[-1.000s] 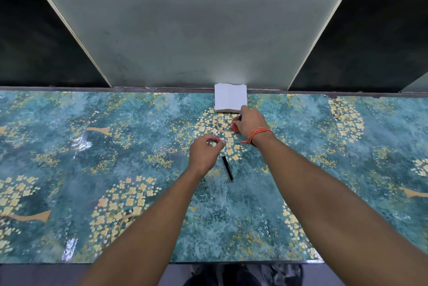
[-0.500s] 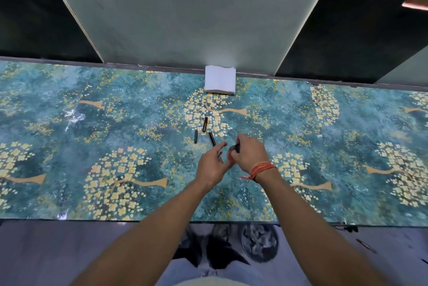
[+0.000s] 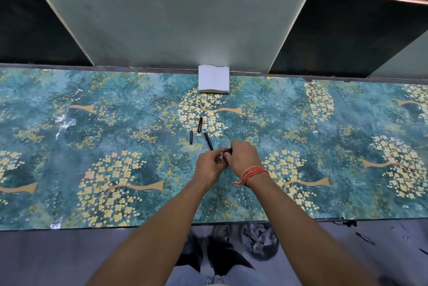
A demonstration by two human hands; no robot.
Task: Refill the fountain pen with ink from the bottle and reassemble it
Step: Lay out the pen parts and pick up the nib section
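Observation:
Both hands meet over the middle of the patterned table (image 3: 97, 128). My right hand (image 3: 242, 156), with an orange thread band on the wrist, is closed around a small ink bottle (image 3: 229, 150); only a black bit and a white bit of it show between the fingers. My left hand (image 3: 208, 166) pinches the same bottle from the left. Just beyond the hands lie three loose pen parts: a long black barrel (image 3: 209, 141), a short piece with a reddish end (image 3: 191, 136), and a black piece with a gold band (image 3: 199, 124).
A white stack of paper (image 3: 213, 79) sits at the table's far edge against a frosted panel (image 3: 176, 12). Below the near edge, a round bin with crumpled paper (image 3: 259, 241) stands on the floor beside my feet.
My right hand has drawn the bottle back from beside the paper stack toward me. My left hand has closed in on it from the left. The pen parts lie uncovered.

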